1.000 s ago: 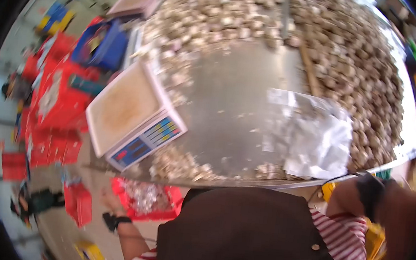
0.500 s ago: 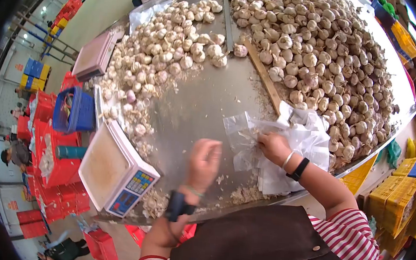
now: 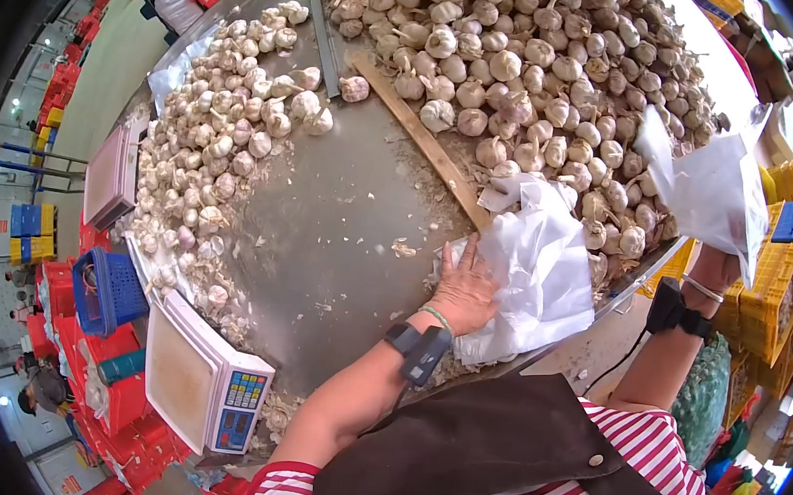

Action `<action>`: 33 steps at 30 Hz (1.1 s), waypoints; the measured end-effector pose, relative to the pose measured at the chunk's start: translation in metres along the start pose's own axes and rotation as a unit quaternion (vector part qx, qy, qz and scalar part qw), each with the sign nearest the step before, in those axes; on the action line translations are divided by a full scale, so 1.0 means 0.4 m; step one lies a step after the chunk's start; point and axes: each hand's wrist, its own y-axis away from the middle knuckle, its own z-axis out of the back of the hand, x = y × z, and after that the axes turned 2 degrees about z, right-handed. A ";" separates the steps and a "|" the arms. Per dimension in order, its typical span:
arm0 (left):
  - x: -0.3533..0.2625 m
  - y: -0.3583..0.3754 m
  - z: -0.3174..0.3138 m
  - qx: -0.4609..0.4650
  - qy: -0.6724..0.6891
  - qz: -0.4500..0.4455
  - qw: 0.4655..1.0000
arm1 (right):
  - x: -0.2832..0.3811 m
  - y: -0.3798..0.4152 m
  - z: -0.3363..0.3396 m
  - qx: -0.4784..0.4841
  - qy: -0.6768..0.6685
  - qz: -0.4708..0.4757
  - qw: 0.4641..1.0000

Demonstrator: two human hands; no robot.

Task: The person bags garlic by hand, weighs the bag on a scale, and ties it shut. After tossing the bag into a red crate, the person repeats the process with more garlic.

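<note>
My left hand [image 3: 466, 293] lies palm down at the left edge of a crumpled stack of white plastic bags [image 3: 545, 270], its fingers spread. Off to the right, beyond the table's edge, my right hand [image 3: 717, 268] is raised with a white plastic bag [image 3: 718, 186]. That bag stands up from the hand and covers most of its fingers. Beyond the stack lies a large heap of garlic bulbs [image 3: 563, 73], held back by a wooden strip [image 3: 425, 142]. A paler pile of garlic [image 3: 208, 137] covers the table's left side.
A digital scale [image 3: 183, 370] stands at the table's left front, and a second scale [image 3: 112, 176] farther back. Beside them is a blue basket [image 3: 109, 293]. A metal bar [image 3: 321, 29] divides the garlic at the back. Yellow crates [image 3: 771, 280] are stacked at the right.
My right hand has lifted a plastic bag from the stack and swung it up to the right. My left hand has moved right, onto the stack's edge. The whole view has shifted.
</note>
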 end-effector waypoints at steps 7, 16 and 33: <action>0.133 0.227 0.142 -0.149 0.479 0.078 0.862 | -0.357 0.035 -0.300 0.039 0.373 -0.085 0.923; 0.023 0.434 0.151 -0.276 0.854 0.040 0.439 | -0.799 0.235 -0.609 0.634 0.437 -0.100 0.631; 0.112 0.620 0.002 -0.430 0.807 0.114 0.387 | -0.935 0.386 -0.560 0.106 0.240 -0.549 0.794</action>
